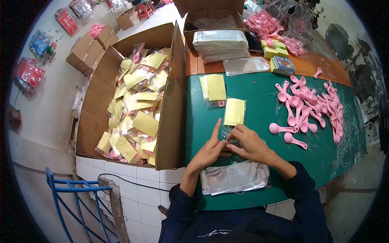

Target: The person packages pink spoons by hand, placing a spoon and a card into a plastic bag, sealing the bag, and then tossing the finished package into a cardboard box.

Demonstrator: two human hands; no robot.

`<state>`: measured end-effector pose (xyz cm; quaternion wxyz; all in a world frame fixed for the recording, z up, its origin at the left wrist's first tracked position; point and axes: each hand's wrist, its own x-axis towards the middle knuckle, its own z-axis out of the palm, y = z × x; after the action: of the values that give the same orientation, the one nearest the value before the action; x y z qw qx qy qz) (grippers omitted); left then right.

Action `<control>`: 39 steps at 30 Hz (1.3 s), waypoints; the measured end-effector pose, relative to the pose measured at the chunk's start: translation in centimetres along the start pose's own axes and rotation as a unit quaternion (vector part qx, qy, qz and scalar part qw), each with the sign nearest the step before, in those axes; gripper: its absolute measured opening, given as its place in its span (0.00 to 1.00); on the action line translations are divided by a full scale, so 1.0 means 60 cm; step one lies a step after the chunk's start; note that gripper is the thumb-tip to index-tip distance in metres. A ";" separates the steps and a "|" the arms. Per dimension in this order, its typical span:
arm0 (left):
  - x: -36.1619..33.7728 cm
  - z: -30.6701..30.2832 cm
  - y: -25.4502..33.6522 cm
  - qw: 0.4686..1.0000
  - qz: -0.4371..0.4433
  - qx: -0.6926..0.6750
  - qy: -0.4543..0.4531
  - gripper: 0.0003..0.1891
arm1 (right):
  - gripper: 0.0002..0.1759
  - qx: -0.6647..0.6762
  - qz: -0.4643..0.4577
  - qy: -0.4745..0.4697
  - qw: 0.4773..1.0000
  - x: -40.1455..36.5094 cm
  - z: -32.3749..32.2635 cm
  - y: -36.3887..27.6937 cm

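A clear plastic bag (228,133) with a yellow card (234,112) inside lies on the green table. My right hand (252,144) bends over the bag's near end, its thumb and fingers pinched on the plastic. Beside it, my left hand (209,153) points its index finger forward along the bag's left side, while its thumb and lower fingers close at the same end. The fingertips partly hide the plastic there. Just in front of my body is a stack of clear empty bags (235,177). Beyond the card lie filled bags (214,88) with yellow cards and a bit of pink.
Pink plastic spoons (302,106) are heaped on the right of the table (251,91). Left stands a tall cardboard box (172,101) full of packed bags. More clear bags (221,44), card stacks (282,65) and pink pieces (263,24) are at the back.
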<state>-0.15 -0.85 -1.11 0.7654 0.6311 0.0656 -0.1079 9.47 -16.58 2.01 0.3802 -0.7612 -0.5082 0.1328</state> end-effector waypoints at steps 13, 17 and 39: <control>0.015 0.011 0.007 0.989 -0.042 -0.133 0.039 0.35 | 0.09 -0.062 -0.061 -0.032 0.996 -0.004 -0.007 -0.020; 0.021 0.008 -0.011 0.996 0.005 -0.054 0.065 0.37 | 0.10 -0.118 -0.101 -0.044 0.987 -0.009 0.008 -0.021; 0.026 0.026 0.005 0.998 0.006 -0.040 0.046 0.21 | 0.09 -0.390 0.209 0.267 0.856 -0.268 -0.420 0.351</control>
<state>1.37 -2.43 -0.88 0.7870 0.6045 0.1008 -0.0714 31.28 -45.90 1.04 0.1367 -0.9416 -0.2264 -0.2085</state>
